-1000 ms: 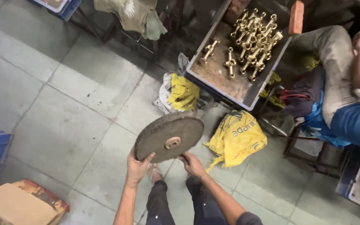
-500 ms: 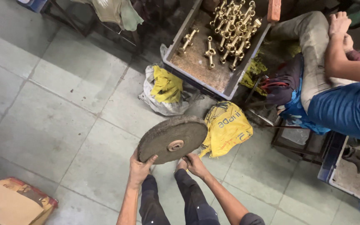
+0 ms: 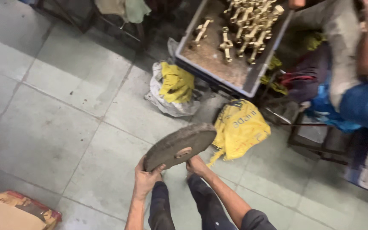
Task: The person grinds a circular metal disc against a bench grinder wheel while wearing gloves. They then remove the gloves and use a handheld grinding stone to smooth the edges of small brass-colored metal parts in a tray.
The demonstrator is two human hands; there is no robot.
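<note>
I hold a round grey buffing wheel [image 3: 179,145] with a small orange hub, tilted, over the tiled floor. My left hand [image 3: 145,178] grips its lower left edge. My right hand [image 3: 196,165] supports it from below on the right. My dark trouser legs [image 3: 179,208] show beneath the wheel.
A yellow bag [image 3: 239,127] lies just right of the wheel; a white sack with yellow cloth [image 3: 171,87] lies behind it. A grey tray [image 3: 252,81] holds several brass fittings [image 3: 248,25]. Another person [image 3: 363,85] sits at the right. A cardboard box [image 3: 13,211] is lower left.
The view has swung closer and shifted. The wheel has tipped more edge-on in my hands, with both hands still on it.
</note>
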